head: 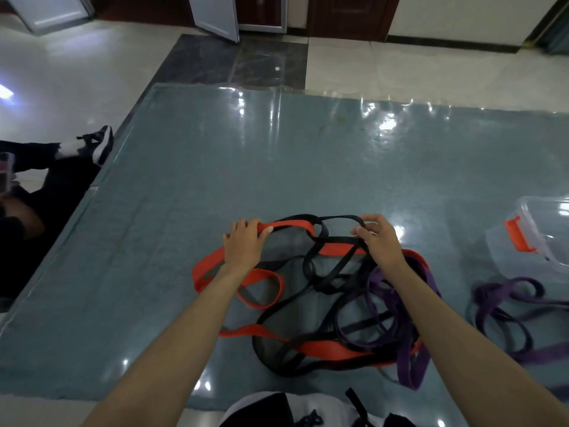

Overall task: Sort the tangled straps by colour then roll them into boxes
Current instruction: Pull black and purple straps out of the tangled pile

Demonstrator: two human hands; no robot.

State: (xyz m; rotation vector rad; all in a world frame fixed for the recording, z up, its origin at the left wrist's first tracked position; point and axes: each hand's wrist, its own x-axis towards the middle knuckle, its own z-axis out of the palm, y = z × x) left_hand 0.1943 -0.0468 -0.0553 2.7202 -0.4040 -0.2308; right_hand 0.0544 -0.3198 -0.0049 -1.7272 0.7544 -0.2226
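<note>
A tangle of red, black and purple straps lies on the grey-blue mat in front of me. My left hand grips the red strap at the tangle's far left. My right hand pinches a black strap loop at the far right of the tangle. Purple straps are wound through the black ones under my right forearm. A separate purple strap pile lies to the right.
A clear plastic box with an orange latch sits at the right edge of the mat. Another person's legs and a black-and-white shoe are at the left edge. Tiled floor and doors lie beyond the mat.
</note>
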